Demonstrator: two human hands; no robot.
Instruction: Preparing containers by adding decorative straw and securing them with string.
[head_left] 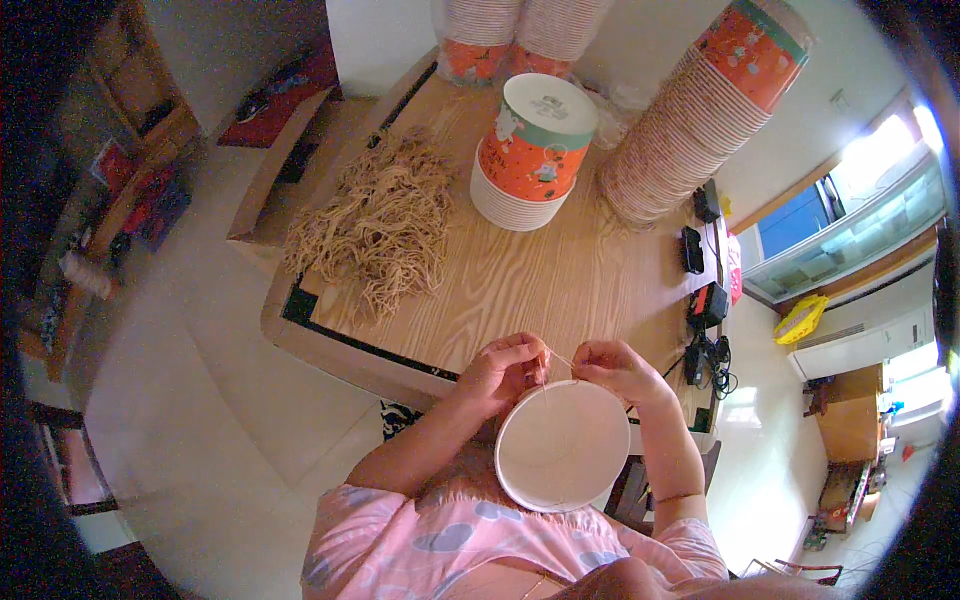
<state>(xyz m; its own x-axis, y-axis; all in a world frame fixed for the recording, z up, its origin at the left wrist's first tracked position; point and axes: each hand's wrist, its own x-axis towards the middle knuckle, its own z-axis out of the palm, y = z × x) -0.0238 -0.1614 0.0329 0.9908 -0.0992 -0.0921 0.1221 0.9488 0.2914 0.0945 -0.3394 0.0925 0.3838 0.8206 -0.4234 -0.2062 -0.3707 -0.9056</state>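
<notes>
A: Where's the bucket?
B: White paper bucket (563, 447) — lower centre of frame, mouth facing up, in front of the pink top (470, 530). Can't tell what props it underneath.
A: And the hands?
B: Just above its rim. Left hand (507, 375) has fingers curled in, tips pinched on a thin cord (562, 358); right hand (622, 372) is closed the same way on the other end of that short span. No real gap btw thumb & finger on either.
A: How far along?
B: Judging by this, mid-job on one bucket: cord's up at the rim, pulled fairly straight, no finished knot I can make out. Whether it's fastened anywhere — can't tell, too fine.
A: What's left?
B: Plenty of stock, prob. Loose heap of tan cord (385, 220) on the wooden table (590, 285), left of centre. Short upside-down stack (538, 160), orange & green, top centre; no cord visible on it. Tall leaning stack (690, 125) upper right, plus wrapped stacks at the top edge.
A: Anything else?
B: Black cables (712, 360) at the table's right edge, yellow bag-like thing (802, 320) further right.
</notes>
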